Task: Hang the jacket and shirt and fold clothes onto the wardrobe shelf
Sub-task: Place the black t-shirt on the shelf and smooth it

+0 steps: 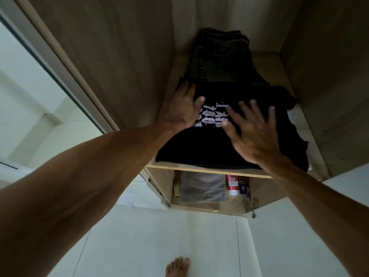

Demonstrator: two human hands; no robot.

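Bare forearms reach up from the lower corners of the frame, the left forearm (79,186) largest and closest. Beyond them the wooden wardrobe (111,56) fills the upper centre, and its shelf (199,169) crosses the middle of the picture. On that shelf a folded black T-shirt (199,144) with pale lettering lies at the front edge, its right side bunched and hanging a little over. Folded dark jeans (221,60) sit just behind it, touching. The left hand (183,106) lies spread and flat on the T-shirt's far left corner. The right hand (253,134) is also spread with straight fingers over the lettering, slightly blurred, so contact is uncertain. This looks like the folding-and-shelving step, with the T-shirt being smoothed. The next move likely calls for tucking in the loose right side. No jacket or hung shirt is in view. In the compartment below lie a grey folded garment (201,186) and a red tube (232,183) beside it.
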